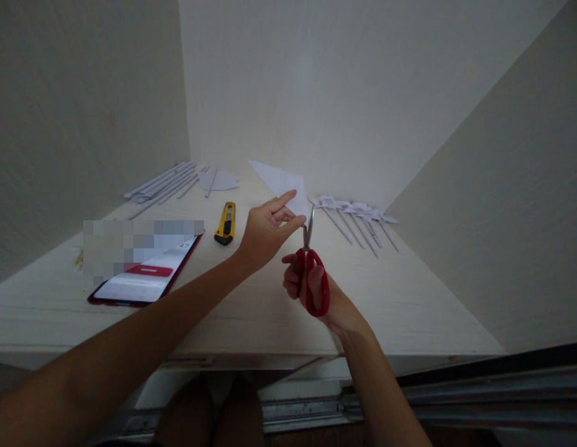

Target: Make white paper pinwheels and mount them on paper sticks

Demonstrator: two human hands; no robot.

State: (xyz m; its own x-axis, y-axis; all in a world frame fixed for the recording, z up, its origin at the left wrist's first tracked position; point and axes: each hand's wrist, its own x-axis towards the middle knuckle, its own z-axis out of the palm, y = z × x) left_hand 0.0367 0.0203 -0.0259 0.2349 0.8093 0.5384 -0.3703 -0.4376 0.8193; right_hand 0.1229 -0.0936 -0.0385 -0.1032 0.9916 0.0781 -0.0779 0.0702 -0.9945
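A folded piece of white paper (279, 180) with a pointed far end is pinched between the thumb and fingers of my left hand (268, 228). My right hand (311, 288) grips a pair of scissors (318, 292) by their red handles, blades pointing away from me. The scissor blades stand at the right edge of the paper, close to my left thumb tip. Whether they touch the paper there I cannot tell.
A yellow utility knife (226, 223) lies left of my left hand. Further left rests a phone (143, 282), partly blurred out. Rolled paper sticks (164, 182) and a paper piece (218, 180) lie behind. Several paper pieces on sticks (358, 217) lie right. Walls enclose the table (409, 310).
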